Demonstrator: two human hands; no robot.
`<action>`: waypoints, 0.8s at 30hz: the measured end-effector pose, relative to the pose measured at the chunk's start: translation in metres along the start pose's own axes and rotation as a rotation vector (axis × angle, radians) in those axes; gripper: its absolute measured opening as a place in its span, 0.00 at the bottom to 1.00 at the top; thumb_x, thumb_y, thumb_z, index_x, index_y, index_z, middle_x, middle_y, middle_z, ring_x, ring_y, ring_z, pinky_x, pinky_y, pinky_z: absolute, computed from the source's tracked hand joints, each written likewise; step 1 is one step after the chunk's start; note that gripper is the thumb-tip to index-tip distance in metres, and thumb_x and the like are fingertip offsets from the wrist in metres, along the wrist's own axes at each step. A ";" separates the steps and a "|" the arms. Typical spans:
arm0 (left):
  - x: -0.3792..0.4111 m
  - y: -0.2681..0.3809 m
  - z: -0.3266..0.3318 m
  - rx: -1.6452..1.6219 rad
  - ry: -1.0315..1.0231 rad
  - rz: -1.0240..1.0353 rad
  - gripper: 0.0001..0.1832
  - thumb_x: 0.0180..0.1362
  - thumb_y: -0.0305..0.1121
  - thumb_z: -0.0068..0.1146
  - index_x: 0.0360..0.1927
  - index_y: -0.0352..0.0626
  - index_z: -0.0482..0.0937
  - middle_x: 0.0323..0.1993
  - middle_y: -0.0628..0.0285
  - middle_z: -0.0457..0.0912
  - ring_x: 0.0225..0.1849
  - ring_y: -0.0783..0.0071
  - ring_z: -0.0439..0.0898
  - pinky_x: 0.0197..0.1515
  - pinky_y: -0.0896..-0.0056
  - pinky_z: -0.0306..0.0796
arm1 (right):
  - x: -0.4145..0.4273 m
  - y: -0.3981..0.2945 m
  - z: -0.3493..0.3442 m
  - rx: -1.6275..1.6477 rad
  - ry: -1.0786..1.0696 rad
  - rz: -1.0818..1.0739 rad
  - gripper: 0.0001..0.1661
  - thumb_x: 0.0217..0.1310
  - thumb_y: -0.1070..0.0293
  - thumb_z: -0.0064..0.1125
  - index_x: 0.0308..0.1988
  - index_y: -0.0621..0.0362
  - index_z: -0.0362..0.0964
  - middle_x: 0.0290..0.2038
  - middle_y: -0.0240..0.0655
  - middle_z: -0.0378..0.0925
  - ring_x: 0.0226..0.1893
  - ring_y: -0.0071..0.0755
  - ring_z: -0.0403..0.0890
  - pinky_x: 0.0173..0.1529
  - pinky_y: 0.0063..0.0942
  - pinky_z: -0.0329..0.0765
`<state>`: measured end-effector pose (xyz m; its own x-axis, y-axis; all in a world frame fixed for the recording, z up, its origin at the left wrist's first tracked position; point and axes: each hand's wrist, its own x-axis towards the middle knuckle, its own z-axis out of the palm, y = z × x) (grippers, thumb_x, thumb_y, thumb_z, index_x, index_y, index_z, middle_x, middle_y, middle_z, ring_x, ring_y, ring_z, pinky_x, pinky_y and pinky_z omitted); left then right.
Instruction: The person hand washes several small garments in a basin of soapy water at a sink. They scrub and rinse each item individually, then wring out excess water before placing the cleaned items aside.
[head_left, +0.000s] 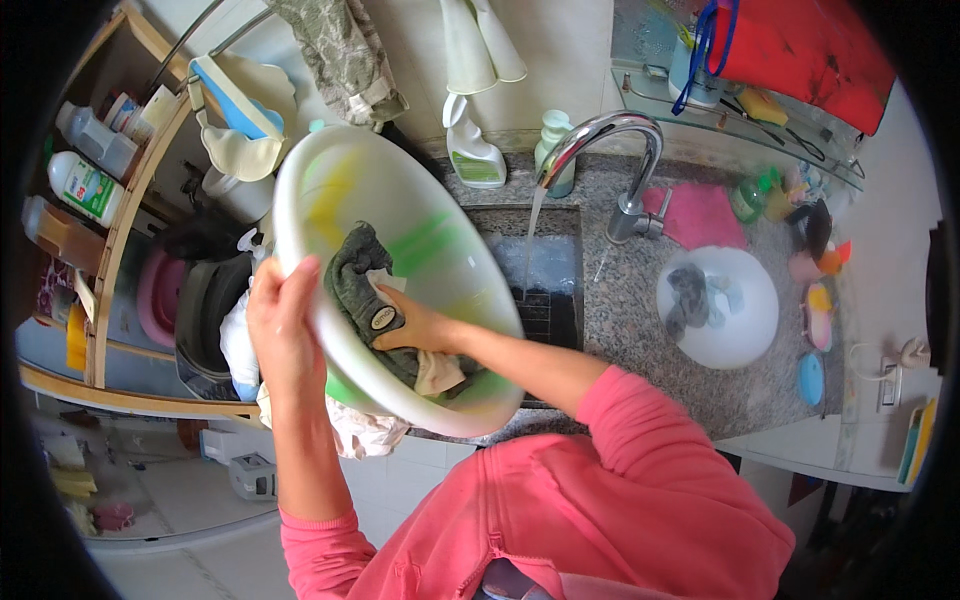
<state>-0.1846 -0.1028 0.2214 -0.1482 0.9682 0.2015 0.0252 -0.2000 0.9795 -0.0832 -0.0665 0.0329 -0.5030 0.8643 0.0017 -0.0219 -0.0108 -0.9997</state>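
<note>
My left hand (285, 322) grips the rim of a large white plastic basin (495, 315) with green and yellow patches, which is tilted steeply on its side. Inside it, my right hand (409, 322) is closed on a dark grey cloth garment (358, 274) with an oval patch bearing writing. A pale cloth piece (439, 373) shows just below that hand. To the right of the basin, water (534, 232) runs from a curved chrome faucet (645, 142) into a stone sink (574, 300), partly hidden by the basin.
On the granite counter (630, 322), a white bowl (720, 352) holds grey wet cloths beside a pink cloth (705, 214). A spray bottle (474, 150) and a green bottle (556, 142) stand behind the sink. At left is a wooden shelf (139, 187) with bottles; above, right, a glass shelf (750, 124).
</note>
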 end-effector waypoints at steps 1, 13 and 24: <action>-0.007 -0.003 -0.012 -0.088 0.059 -0.017 0.06 0.55 0.29 0.54 0.27 0.41 0.70 0.25 0.67 0.73 0.27 0.85 0.71 0.29 0.84 0.63 | -0.011 -0.021 -0.010 -0.084 -0.026 0.016 0.59 0.39 0.58 0.68 0.64 0.65 0.43 0.61 0.52 0.57 0.60 0.40 0.60 0.63 0.26 0.56; -0.115 -0.136 -0.028 -0.625 0.244 -0.367 0.14 0.50 0.27 0.45 0.42 0.42 0.67 0.30 0.64 0.72 0.17 0.80 0.67 0.11 0.83 0.57 | -0.032 0.014 -0.107 -0.401 -0.164 0.184 0.59 0.37 0.55 0.67 0.64 0.68 0.44 0.63 0.53 0.52 0.63 0.45 0.56 0.64 0.26 0.55; -0.111 -0.151 -0.093 0.114 -0.479 -0.901 0.23 0.62 0.50 0.45 0.42 0.36 0.69 0.28 0.58 0.79 0.26 0.74 0.79 0.25 0.75 0.74 | -0.068 0.032 -0.130 -0.594 0.373 0.084 0.61 0.39 0.45 0.69 0.59 0.77 0.46 0.56 0.59 0.59 0.58 0.48 0.63 0.61 0.31 0.59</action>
<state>-0.2635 -0.1938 0.0503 0.2514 0.7151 -0.6523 0.1972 0.6219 0.7578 0.0625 -0.0607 -0.0022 -0.1503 0.9884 0.0223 0.5330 0.1000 -0.8402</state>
